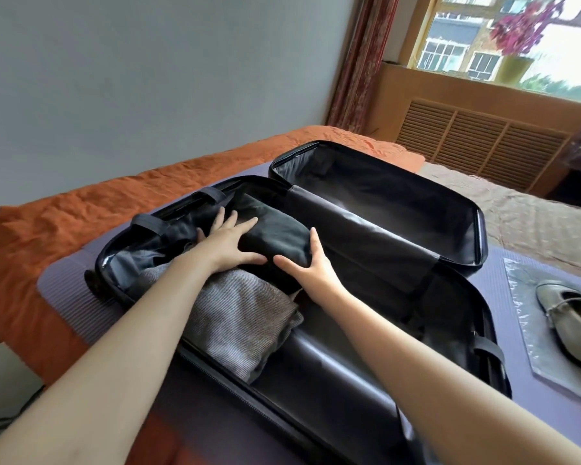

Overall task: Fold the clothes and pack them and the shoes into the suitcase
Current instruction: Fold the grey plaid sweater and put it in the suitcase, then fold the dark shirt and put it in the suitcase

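The black suitcase (482, 226) lies open in 2 halves on a purple mat (64, 286), which lies over the orange cover (47, 223) of a bed. The far half holds nothing visible. The near half holds 2 folded garments: a black folded garment (275, 236) at its far side and a grey folded garment (242, 317) nearer the person, touching it.

Left hand (228, 243): fingers spread and straight, pressing flat on top of the black folded garment.

Right hand (307, 263): thumb and fingers curl round the right end of the same garment and grip it.

1 olive shoe (571, 317) rests on a clear plastic bag (517, 283) on the mat, right of the suitcase, outside it.
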`<control>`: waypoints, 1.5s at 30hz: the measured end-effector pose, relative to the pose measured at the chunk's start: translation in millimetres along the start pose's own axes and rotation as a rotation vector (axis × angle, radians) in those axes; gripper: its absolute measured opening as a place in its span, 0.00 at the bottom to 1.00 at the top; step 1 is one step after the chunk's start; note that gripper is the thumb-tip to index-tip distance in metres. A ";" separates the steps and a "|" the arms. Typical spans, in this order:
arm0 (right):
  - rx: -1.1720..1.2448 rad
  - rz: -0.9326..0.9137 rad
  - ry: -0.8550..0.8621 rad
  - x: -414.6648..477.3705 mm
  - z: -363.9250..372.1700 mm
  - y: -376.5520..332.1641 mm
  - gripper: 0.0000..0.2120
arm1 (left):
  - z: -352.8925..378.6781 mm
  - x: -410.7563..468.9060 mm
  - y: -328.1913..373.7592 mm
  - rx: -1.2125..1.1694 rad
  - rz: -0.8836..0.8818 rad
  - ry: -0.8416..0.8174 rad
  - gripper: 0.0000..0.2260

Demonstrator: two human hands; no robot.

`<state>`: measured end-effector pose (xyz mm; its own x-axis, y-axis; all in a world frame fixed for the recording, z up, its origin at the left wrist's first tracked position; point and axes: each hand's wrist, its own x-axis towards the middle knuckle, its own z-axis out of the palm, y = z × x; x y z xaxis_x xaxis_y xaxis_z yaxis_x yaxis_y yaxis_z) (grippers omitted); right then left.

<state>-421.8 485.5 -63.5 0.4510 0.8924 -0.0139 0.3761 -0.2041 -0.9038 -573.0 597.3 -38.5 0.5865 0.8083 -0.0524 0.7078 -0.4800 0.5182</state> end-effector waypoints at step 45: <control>-0.820 0.611 0.614 -483.8 -473.2 239.9 0.31 | 366.9 -277.4 496.5 -0.307 0.568 -0.453 0.26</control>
<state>-166.7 -185.6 -71.3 0.9630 0.2622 0.0622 0.2691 -0.9236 -0.2730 -239.7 9.7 -79.9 0.9758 0.2179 -0.0174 0.1499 -0.6092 0.7787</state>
